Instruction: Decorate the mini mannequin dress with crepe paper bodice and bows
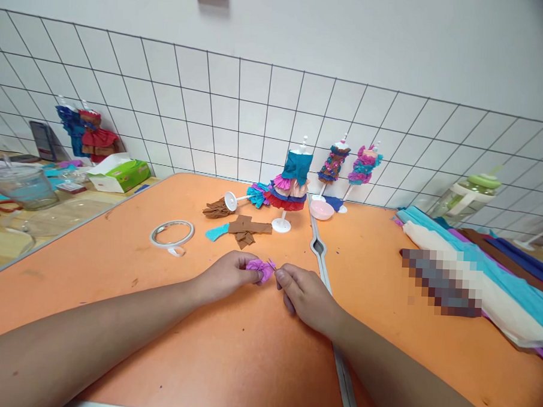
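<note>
Your left hand (227,275) is clamping its fingers on crinkled purple paper (259,269) (crumpled like a ruffle) above the orange tabletop (241,370); your right hand (306,295) is pinching a slim pointed tool (272,265) between its fingers, beside the paper's edge.

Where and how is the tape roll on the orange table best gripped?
The tape roll is probably best pinched at its left rim, from above: it lies flat around an open middle, so the band offers two sides, while its loose end juts out on the near side.
</note>
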Motion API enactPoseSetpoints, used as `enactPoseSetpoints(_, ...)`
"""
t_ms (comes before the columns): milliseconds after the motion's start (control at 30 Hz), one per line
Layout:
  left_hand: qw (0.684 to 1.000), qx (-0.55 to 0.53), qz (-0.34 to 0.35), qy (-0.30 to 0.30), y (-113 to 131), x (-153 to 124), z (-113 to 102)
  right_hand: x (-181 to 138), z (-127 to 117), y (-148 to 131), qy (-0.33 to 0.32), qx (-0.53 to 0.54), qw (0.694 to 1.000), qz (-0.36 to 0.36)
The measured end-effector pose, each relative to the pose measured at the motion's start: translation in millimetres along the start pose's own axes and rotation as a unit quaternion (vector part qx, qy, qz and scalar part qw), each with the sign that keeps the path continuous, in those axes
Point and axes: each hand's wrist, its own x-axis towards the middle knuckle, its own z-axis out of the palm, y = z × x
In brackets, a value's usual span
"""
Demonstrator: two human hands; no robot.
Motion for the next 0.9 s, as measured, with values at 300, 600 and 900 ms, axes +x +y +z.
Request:
enactPoseSetpoints(300, 0.999, -0.04, 0.013, -0.007, 4.5, -1.0, 0.4, 2.8, -0.7, 2.2, 0.03, -0.043, 0.999, -0.01)
enactPoseSetpoints(600, 0.994, -0.103, -0.025, -0.009, 0.2, -1.0, -4.3, 7.7, -18.2, 5.6, 0.074, -0.205, 0.975, 0.052)
enactPoseSetpoints(900, 0.981, -0.186, -0.06, 0.008, -3.5, -0.6, -3.7, 12.6, -38.5, 22.9, 0.066, -0.367, 0.923, 0.097)
